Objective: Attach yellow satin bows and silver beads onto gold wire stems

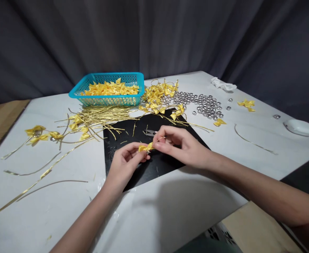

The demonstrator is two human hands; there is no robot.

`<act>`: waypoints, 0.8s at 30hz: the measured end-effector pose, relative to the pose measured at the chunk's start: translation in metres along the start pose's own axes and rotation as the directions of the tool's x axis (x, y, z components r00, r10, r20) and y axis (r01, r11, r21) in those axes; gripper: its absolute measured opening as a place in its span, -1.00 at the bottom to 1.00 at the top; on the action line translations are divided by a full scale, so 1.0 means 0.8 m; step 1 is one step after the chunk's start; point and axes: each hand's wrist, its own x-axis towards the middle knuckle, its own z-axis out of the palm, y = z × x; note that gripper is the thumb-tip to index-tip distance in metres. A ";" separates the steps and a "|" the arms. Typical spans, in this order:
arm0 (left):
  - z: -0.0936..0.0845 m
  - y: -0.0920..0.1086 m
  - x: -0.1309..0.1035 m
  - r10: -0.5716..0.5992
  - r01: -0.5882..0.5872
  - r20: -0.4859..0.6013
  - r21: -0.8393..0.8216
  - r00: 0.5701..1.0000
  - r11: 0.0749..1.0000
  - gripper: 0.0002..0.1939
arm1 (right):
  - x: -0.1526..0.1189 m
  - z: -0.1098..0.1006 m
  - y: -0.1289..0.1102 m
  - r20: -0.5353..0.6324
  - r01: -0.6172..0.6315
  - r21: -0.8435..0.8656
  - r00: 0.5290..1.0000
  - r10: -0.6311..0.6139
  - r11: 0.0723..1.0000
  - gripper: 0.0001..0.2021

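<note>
A small yellow ribbon piece (142, 148) is held above a black mat (144, 172), between the two hands, on a white surface (133, 218). The work appears to be partway through, with a sizeable share of parts unused. Wired ribbon clusters (154, 95), apparently assembled, are heaped beside a blue basket (105, 96), and others are spread at the left, where a wired spray (35, 133) is laid out. The basket is well filled with loose yellow ribbon pieces (109, 89); a thick bundle of gold wires (104, 114) is laid in front of it, and many silver beads (209, 106) are scattered to its right. The piece in hand seems unfinished, judged by the thin strand (160, 139) being worked at its edge. A small cutting tool (150, 133) is partly hidden behind the right hand and is left ungripped.

The left hand (125, 160) is closed narrowly, the ribbon piece pinched between thumb and fingers, with the other fingers curled beneath. The right hand (184, 147) is drawn close from the other side, thumb and forefinger nearly together on the strand; whether the ribbon is also gripped by it cannot be told. Both forearms are angled inward from the lower corners, and the hands are nearly joined at the piece.
</note>
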 end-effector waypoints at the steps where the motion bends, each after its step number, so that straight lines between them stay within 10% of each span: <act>1: 0.000 0.000 0.000 0.002 -0.002 0.003 0.011 1.000 1.000 -0.81 | 0.001 -0.001 -0.001 -0.026 0.001 0.032 1.000 0.000 0.999 -0.72; 24: 0.003 0.004 -0.001 0.004 -0.016 0.098 0.120 0.995 0.993 -0.79 | 0.004 0.001 -0.001 0.000 -0.111 0.114 0.994 0.112 0.987 -0.64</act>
